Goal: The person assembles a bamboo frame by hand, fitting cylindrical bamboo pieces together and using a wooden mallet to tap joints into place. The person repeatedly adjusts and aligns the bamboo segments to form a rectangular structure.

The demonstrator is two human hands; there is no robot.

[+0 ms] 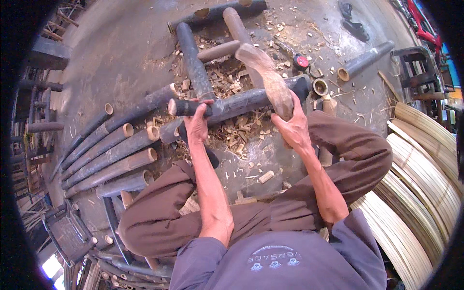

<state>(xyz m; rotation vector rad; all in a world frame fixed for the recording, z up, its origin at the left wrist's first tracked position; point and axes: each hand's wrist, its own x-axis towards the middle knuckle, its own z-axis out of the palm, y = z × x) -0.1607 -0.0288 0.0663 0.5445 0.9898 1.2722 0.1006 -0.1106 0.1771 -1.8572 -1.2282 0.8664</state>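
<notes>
My right hand (295, 128) is wrapped round the lower end of a worn wooden mallet (266, 72). The mallet's broad end points up and away, above a frame of dark bamboo poles (246, 102) on the ground. In my left hand (197, 124) is a short dark cylinder with a pale wooden end (181, 107). It lies across the left part of the nearest pole; whether it touches the pole, I cannot tell. A thinner brown crosspiece (220, 50) joins the frame's upright poles. My fingers hide part of both held things.
Several cut bamboo poles (111, 147) lie to the left. Wood chips (237, 133) litter the ground around the frame. A red round tool (301, 62) and a loose pole (367, 60) lie beyond it. Pale split strips (415, 179) are stacked at right; black sandals (355, 29) lie far off.
</notes>
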